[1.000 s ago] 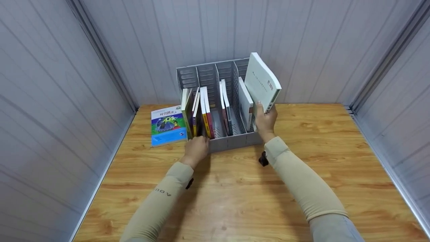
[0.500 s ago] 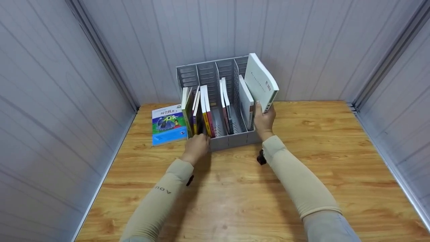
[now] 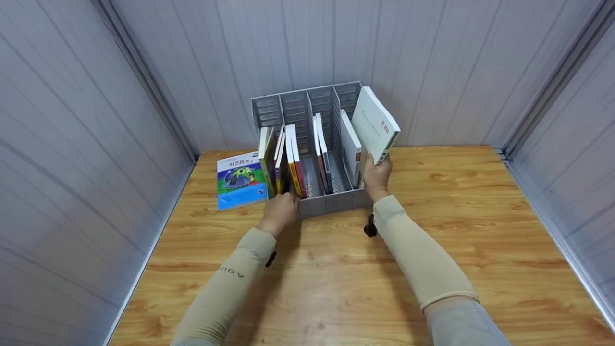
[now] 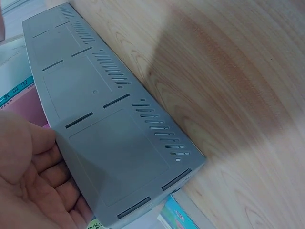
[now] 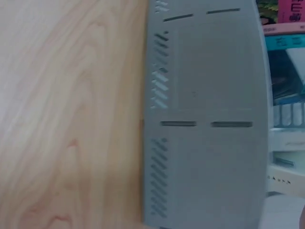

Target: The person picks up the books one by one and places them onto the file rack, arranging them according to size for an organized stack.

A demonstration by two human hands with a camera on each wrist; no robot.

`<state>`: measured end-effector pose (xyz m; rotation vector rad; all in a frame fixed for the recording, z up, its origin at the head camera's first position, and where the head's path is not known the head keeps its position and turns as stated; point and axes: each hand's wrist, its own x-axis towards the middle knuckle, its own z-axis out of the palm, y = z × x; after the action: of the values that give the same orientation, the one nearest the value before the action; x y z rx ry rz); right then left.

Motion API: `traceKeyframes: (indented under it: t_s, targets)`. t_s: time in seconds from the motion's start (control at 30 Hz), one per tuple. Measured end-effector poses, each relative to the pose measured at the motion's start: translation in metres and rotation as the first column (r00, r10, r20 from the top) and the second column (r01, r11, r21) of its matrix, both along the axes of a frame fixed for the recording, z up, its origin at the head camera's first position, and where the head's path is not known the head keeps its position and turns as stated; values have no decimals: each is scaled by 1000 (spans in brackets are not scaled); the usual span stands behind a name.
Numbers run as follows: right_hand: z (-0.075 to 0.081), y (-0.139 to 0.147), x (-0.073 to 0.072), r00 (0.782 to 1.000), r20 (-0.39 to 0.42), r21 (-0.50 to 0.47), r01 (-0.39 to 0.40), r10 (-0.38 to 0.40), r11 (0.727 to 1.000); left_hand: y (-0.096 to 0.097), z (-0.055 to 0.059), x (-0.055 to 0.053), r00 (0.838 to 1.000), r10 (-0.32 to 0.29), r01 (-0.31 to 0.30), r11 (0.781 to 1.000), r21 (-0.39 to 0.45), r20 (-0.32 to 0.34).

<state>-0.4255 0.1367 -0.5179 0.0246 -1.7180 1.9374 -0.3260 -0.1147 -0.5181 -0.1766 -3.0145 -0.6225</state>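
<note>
In the head view, a grey file rack (image 3: 314, 206) with several compartments stands against the back wall, books upright in it. My right hand (image 3: 376, 177) grips a thick white book (image 3: 375, 126) by its lower front edge, thumb on the cover. That book leans right in the rightmost compartment, beside another white book (image 3: 351, 148). My left hand (image 3: 279, 211) holds the rack's front left rim, and the left wrist view shows its fingers (image 4: 52, 174) curled at the edge of the front panel. Only a sliver of the right hand shows in the right wrist view.
A blue and green booklet (image 3: 241, 180) lies flat on the wooden table (image 3: 326, 278) left of the rack. Thin books (image 3: 323, 154) and colourful ones (image 3: 295, 161) fill parts of the other compartments. Panelled walls (image 3: 432, 72) enclose the table at the back and sides.
My right hand has lowered the thick white book, whose top now sits below the rack's back rim. The left hand stays at the front left rim.
</note>
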Motion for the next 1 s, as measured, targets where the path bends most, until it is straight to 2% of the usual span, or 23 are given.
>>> traceKeyframes:
  t_s: [0.23,0.4,0.5,0.63,0.73,0.8,1.0]
  targets:
    - [-12,7,0,982,141,41,-130,123,991,2,-1,3,1000,-4,4,1000,20,-5]
    - [-15,10,2,943,229,50,-258,240,965,1,-1,4,1000,-4,4,1000,27,-11]
    - [-14,11,2,922,276,69,-301,271,951,0,0,3,1000,-8,9,1000,17,-24]
    - [-12,13,1,912,307,172,-335,273,926,-1,0,2,1000,-6,7,1000,15,-7]
    - [-10,16,0,902,316,280,-385,294,880,-2,0,2,1000,-5,4,1000,21,13]
    - [-7,20,0,884,337,335,-435,325,836,-2,0,2,1000,-4,4,1000,23,20]
    - [10,38,3,793,424,454,-604,438,655,-2,1,2,1000,-5,4,999,41,31]
